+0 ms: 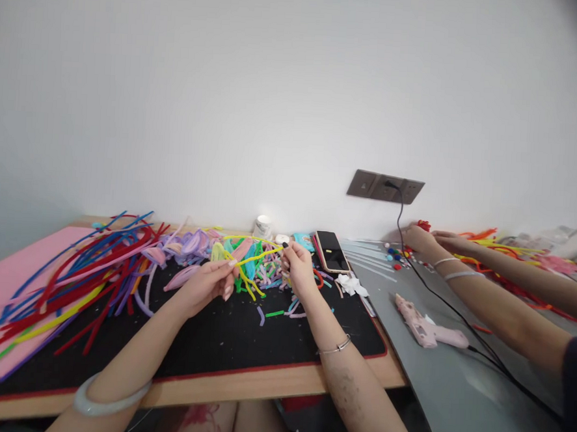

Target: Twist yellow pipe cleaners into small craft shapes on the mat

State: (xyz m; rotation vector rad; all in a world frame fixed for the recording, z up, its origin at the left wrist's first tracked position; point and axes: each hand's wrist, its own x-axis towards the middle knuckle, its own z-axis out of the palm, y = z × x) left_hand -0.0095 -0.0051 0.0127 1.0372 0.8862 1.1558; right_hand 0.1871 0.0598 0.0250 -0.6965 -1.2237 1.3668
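Between my two hands is a yellow pipe cleaner (259, 258), bent into a loop with loose ends hanging down. My left hand (215, 278) pinches it at the left, where strands cross. At the right, the fingertips of my right hand (296, 263) are closed on its other end. Below and behind them lies a heap of short cut pipe-cleaner pieces (271, 273) in pastel colours on the black mat (202, 341). Lilac and pink pipe-cleaner shapes (189, 248) rest just left of my left hand.
Long red and blue pipe cleaners (84, 269) spread over pink sheets (1, 276). A phone (332, 251), crumpled tissue (353, 285) and paper cup (263, 226) stand behind. A corded pink glue gun (428, 325) lies on the grey table, where another person's hands (421, 240) hold something red.
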